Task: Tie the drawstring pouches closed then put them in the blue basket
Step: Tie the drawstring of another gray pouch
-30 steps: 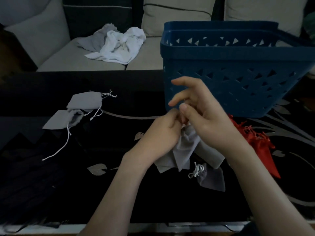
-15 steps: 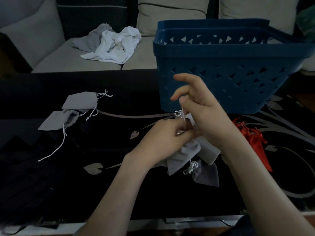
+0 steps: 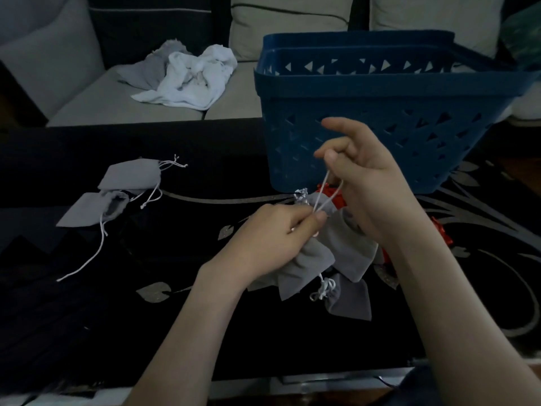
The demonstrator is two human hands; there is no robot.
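1. A crumpled grey pouch is gripped at its neck by the left hand, over the bench, near the blue basket.
2. Its white drawstring is pinched taut by the right hand.

Blue basket wall is just past the right hand, so forward is blocked there; the only way in is up over the open rim. The gap between the hands is crossed by the drawstring both pinch. Left of the left hand there's bare table until two grey pouches and loose cords. Red pouches crowd under the right hand, with a tied grey pouch just nearer.
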